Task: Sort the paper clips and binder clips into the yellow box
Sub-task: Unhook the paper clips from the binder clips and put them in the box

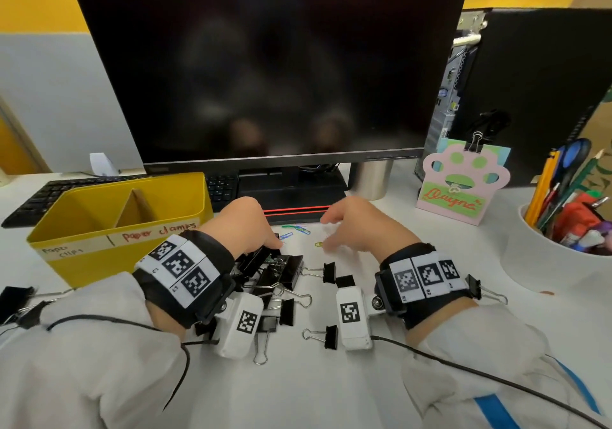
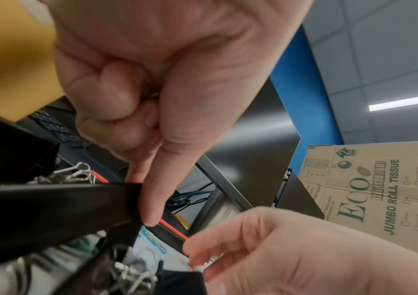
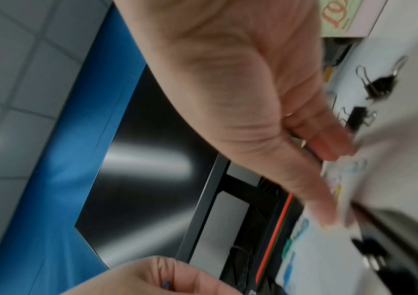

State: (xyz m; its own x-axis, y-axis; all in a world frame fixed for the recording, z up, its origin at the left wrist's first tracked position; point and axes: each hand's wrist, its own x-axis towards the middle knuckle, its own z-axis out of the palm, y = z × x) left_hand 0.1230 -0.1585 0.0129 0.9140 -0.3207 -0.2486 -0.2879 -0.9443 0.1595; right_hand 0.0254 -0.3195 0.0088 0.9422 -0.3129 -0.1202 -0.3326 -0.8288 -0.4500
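The yellow box (image 1: 99, 256) stands at the left, split by a divider and labelled "paper clips" and "paper clamps". A pile of black binder clips (image 1: 281, 274) lies before my left hand (image 1: 270, 241). Its index finger (image 2: 149, 199) stretches out against a black binder clip (image 2: 64, 209). The other fingers curl round small paper clips; a blue one (image 3: 166, 284) shows inside the curl. Coloured paper clips (image 1: 296, 228) lie near the monitor foot. My right hand (image 1: 331, 234) hovers with straight fingers over a yellow-green paper clip (image 1: 318, 244).
More binder clips lie loose (image 1: 326, 336), one by the right wrist (image 1: 480, 287) and some at the far left (image 1: 16, 296). A monitor (image 1: 265, 64) and keyboard (image 1: 66, 193) stand behind. At the right are a paw-shaped card (image 1: 460, 183) and a white pen cup (image 1: 546, 256).
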